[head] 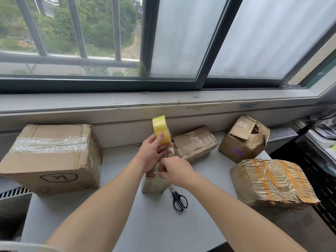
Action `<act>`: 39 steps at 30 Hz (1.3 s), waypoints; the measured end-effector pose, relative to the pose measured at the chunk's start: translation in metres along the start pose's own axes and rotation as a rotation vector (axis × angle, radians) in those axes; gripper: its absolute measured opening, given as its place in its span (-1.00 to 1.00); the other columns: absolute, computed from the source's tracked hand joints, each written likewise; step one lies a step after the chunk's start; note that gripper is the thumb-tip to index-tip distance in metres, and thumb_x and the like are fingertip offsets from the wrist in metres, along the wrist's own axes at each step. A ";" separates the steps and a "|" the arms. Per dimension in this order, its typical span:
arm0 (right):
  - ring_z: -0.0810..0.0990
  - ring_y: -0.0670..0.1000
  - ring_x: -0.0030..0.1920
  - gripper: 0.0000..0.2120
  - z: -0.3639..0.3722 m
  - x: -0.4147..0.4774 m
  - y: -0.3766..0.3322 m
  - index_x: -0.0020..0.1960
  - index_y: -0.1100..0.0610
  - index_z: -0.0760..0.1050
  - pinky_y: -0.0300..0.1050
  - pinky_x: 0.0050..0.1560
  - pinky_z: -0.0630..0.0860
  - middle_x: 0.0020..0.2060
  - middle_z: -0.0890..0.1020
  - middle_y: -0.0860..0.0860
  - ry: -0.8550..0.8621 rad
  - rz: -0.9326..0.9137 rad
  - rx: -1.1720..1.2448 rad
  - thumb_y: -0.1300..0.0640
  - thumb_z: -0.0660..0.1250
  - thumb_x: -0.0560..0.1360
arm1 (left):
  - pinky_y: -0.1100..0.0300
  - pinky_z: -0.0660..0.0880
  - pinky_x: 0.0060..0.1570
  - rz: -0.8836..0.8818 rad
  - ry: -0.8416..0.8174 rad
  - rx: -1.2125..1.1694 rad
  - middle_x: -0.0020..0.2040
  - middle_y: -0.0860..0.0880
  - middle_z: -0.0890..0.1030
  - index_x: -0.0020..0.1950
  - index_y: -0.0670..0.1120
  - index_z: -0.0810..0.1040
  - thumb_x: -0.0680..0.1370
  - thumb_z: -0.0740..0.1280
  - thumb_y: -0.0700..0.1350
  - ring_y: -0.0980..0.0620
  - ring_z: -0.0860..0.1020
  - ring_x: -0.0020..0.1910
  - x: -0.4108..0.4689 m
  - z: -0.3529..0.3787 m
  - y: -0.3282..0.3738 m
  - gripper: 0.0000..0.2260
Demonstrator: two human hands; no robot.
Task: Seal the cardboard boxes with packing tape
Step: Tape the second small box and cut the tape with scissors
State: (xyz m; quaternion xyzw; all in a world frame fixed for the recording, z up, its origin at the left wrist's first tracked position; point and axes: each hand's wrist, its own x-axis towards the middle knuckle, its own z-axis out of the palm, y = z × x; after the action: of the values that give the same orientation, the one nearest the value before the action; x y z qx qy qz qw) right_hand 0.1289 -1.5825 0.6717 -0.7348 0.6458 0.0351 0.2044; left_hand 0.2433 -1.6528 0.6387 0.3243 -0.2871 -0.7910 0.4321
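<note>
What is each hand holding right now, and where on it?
The left hand grips the yellow tape roll by its lower part, thumb on the outer face. The right hand pinches the pulled-out tape strip over the small box.

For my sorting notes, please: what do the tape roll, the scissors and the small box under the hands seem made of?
Tape roll: probably glossy plastic film; yellow when wound, the pulled strip see-through. Scissors: black handles, likely plastic; pale shiny blades, likely metal. Small box: brown cardboard, matte and creased, partly under shiny clear tape.
</note>
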 end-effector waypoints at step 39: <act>0.51 -0.01 -0.06 -0.69 0.007 0.009 0.028 -0.21 -0.03 0.44 -0.09 -0.12 0.39 -0.11 0.54 -0.06 -0.003 0.031 0.185 -0.14 0.53 0.46 | -0.03 0.67 0.00 -0.013 0.025 -0.103 0.07 -0.15 0.66 0.28 -0.14 0.56 0.64 0.32 0.02 -0.10 0.68 -0.02 -0.020 -0.019 0.027 -0.70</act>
State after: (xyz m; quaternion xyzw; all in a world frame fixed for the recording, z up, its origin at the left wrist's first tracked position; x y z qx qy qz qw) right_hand 0.1050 -1.5902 0.6553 -0.7027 0.6573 -0.0205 0.2715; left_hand 0.2797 -1.6515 0.6521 0.3135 -0.2384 -0.8034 0.4466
